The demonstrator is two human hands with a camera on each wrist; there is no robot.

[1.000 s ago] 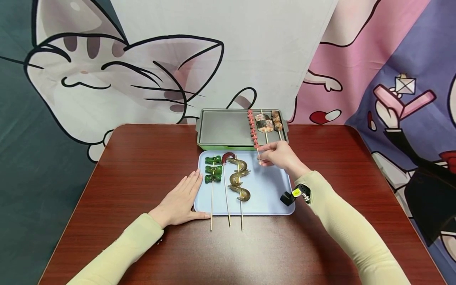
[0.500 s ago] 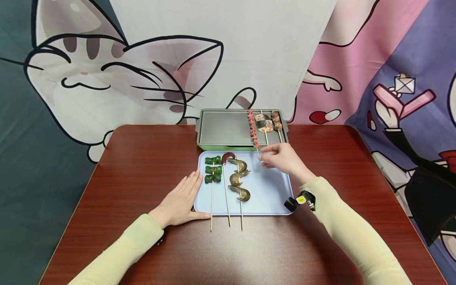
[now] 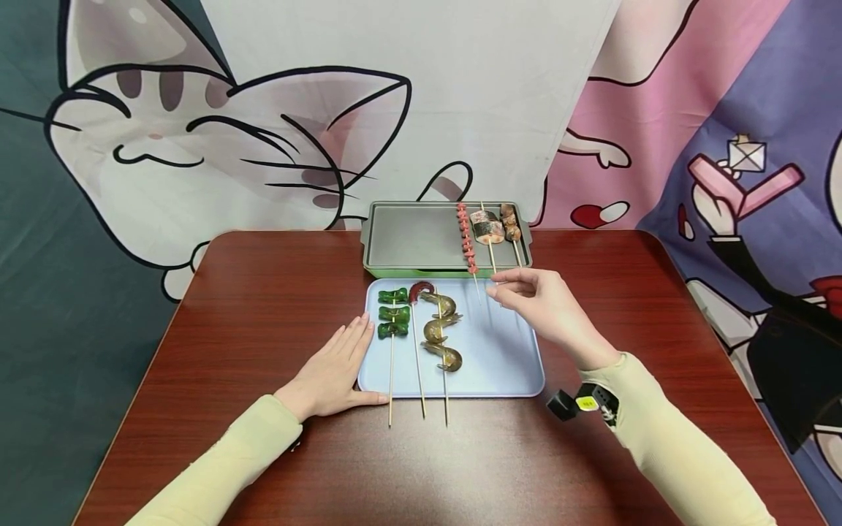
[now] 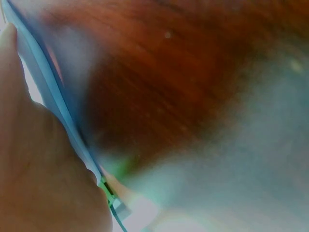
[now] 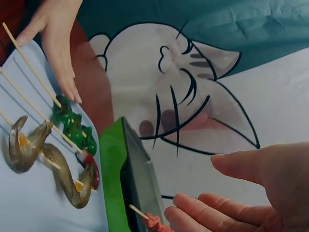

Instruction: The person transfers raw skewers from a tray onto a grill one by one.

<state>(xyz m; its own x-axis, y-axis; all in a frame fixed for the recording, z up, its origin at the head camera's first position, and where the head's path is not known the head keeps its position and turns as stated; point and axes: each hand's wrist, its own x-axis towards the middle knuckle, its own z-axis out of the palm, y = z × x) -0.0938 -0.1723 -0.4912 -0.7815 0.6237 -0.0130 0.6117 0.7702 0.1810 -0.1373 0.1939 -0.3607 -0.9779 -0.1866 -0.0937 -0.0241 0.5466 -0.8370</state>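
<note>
My left hand lies with straight fingers along the left edge of a light blue tray, thumb at the near corner. Over the tray's far right, my right hand has thumb and fingers apart, nothing between them in the right wrist view. Just left of its fingertips is the bare stick end of a skewer of small red pieces, which lies on a grey griddle. Beside it are a skewer with a thick banded piece and one with brown chunks.
On the tray lie a green pepper skewer, a skewer with a dark red curled piece and a shrimp skewer. Their sticks overhang its near edge. The griddle stands directly behind the tray on the brown table, close to a hanging cloth.
My right hand has let go of the red skewer's stick and drawn back to the right and nearer. The red skewer stays on the griddle. My left hand has not moved.
</note>
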